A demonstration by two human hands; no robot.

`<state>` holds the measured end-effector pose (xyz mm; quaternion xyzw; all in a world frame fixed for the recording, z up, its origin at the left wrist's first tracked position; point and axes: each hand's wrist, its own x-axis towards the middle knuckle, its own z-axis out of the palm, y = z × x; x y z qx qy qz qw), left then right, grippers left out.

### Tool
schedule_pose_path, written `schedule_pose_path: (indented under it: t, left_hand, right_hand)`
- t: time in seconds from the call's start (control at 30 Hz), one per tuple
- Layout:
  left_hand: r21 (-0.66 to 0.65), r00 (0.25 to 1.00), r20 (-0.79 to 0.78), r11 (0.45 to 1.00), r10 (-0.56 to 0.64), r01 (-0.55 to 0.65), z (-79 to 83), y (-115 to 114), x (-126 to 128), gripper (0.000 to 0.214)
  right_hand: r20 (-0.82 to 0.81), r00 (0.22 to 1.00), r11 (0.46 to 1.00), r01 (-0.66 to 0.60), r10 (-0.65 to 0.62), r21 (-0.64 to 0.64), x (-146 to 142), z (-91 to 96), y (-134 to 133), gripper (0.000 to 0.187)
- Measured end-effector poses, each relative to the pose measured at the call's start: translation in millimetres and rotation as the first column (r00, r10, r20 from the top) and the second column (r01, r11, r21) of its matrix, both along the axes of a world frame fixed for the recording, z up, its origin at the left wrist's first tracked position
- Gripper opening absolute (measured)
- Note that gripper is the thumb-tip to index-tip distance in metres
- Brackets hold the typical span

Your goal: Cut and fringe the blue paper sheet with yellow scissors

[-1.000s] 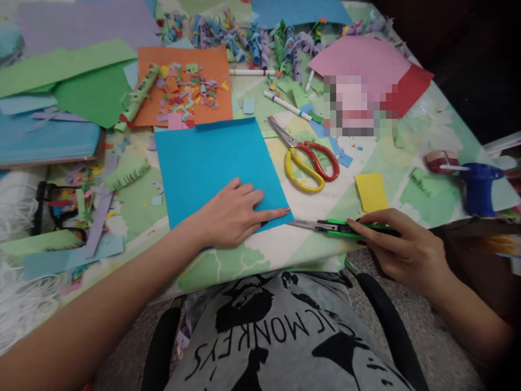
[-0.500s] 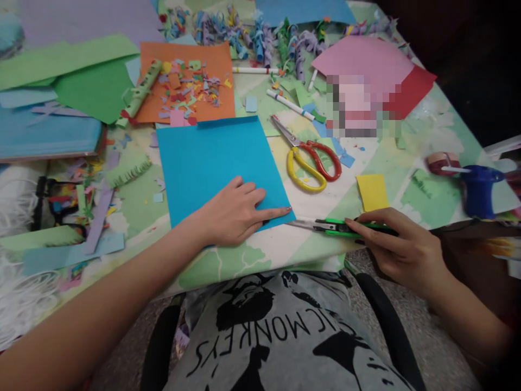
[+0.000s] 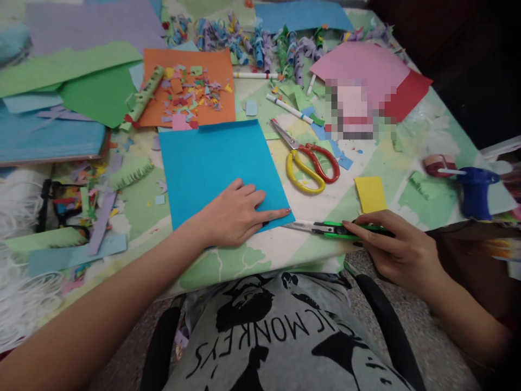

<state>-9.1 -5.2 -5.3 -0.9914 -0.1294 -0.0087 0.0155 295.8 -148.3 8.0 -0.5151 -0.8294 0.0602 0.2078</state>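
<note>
A sheet of blue paper [image 3: 215, 163] lies near the table's front edge, with a narrow strip folded over along its far side. My left hand [image 3: 234, 214] presses on its near part, fingers spread and the index finger stretched to the near right corner. My right hand [image 3: 401, 247] grips a green and black utility knife [image 3: 336, 229]. Its blade is out and points left, with the tip at or just under that same corner; I cannot tell which. Just right of the sheet lie scissors [image 3: 311, 163] with one yellow and one red handle.
Paper scraps cover an orange sheet [image 3: 148, 117] behind the blue one. Markers [image 3: 288, 108], a yellow paper piece [image 3: 370, 194] and a blue tape dispenser [image 3: 475, 195] are to the right. Curled paper rolls [image 3: 259, 49] line the back. White cord [image 3: 30, 298] and glasses [image 3: 45, 203] lie left.
The knife has shifted slightly left with my right hand, its tip now closer in at the paper's corner. My left hand stays on the sheet. The view has tilted a little.
</note>
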Motion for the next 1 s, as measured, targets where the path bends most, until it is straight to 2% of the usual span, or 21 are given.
schedule_pose_path:
  t: [0.37, 0.7, 0.77, 0.83, 0.93, 1.0]
  left_hand:
    - [0.005, 1.000, 0.001, 1.000, -0.002, 0.002, 0.3, 0.5, -0.6, 0.050]
    - [-0.040, 0.999, 0.034, 0.999, 0.002, -0.001, 0.6, 0.9, -1.7, 0.048]
    - [-0.108, 0.996, 0.085, 0.994, 0.017, -0.008, 0.2, 2.9, -4.1, 0.048]
    - [-0.239, 0.984, 0.166, 0.971, 0.058, -0.017, -0.4, 6.2, -7.4, 0.045]
    - [-0.487, 0.943, 0.295, 0.873, 0.153, 0.011, -1.4, 11.7, -12.5, 0.027]
    - [-0.591, 0.919, 0.339, 0.805, 0.200, 0.043, -2.2, 14.3, -15.0, 0.018]
  right_hand:
    - [-0.006, 1.000, 1.000, -0.024, 0.024, -0.003, -2.7, -0.2, 2.2, 0.045]
    - [-0.024, 1.000, 1.000, -0.008, 0.008, 0.011, -2.1, 1.2, 0.4, 0.043]
    - [-0.042, 0.999, 0.999, 0.035, -0.034, 0.014, 0.3, 0.9, -1.4, 0.042]
    - [-0.048, 0.996, 0.997, 0.081, -0.080, 0.010, 2.1, 0.6, -3.2, 0.041]
    - [-0.043, 0.994, 0.995, 0.104, -0.103, 0.009, 1.3, 0.3, -4.3, 0.041]
    - [-0.037, 0.995, 0.995, 0.095, -0.094, 0.019, -1.7, 0.4, -3.5, 0.040]
